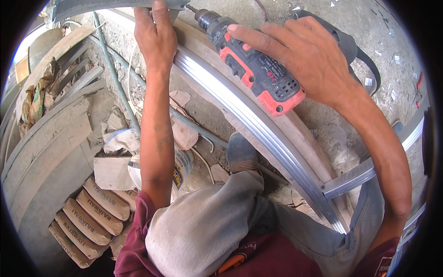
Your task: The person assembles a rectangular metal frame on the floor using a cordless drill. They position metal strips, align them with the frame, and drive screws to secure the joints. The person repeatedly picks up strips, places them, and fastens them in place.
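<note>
My right hand (309,57) is wrapped around a black and red cordless drill (258,64), its index finger stretched along the body. The drill points up and to the left, and its bit lies at the right end of a grey metal profile (104,6) at the top edge. Whether the bit touches the profile, I cannot tell. My left hand (156,34) grips the profile near that end, with thumb and a finger over it; its other fingers are partly hidden. Below the drill runs a long silver metal channel (249,111), joined at the lower right by a short crosspiece (350,179).
A wooden plank (295,134) lies beside the channel. Several paper sacks (99,205) are stacked at lower left, near a white bucket (184,164). Grey pipes (110,69) cross the floor at left. A dark strap (369,64) and small scraps lie at right.
</note>
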